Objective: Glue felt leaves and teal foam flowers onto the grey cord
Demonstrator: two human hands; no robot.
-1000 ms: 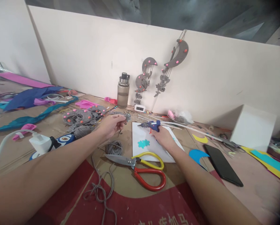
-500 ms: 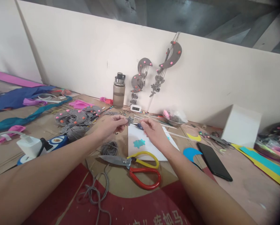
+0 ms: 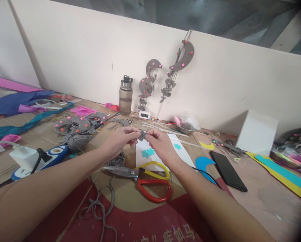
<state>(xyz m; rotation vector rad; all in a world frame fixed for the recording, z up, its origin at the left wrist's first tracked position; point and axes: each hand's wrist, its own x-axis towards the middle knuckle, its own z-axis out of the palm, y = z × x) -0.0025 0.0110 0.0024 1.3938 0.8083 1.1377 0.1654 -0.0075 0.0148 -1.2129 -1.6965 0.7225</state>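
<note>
My left hand [image 3: 120, 139] pinches one side of a small grey star-like piece [image 3: 142, 135]. The fingertips of my right hand [image 3: 162, 143] are closed on its other side. Below the hands lies a white sheet [image 3: 140, 161] bearing turquoise star-shaped cutouts [image 3: 147, 153]; my right hand covers part of it. Large scissors [image 3: 154, 181] with one yellow and one red handle lie nearer to me, blades pointing left. Beside them are a coil of grey cord [image 3: 117, 160] and a loose grey cord [image 3: 102, 205].
Grey crescent hangings [image 3: 183, 57] lean against the white wall behind a bottle [image 3: 125, 95] and a small digital display [image 3: 144, 115]. A power strip [image 3: 43, 163] with a white plug sits at left. A phone [image 3: 228, 171] and a blue crescent [image 3: 204, 168] lie at right.
The dark blue item between my right fingertips no longer shows there. My right hand has moved left onto the grey piece, so both hands now hold it. The view has shifted slightly.
</note>
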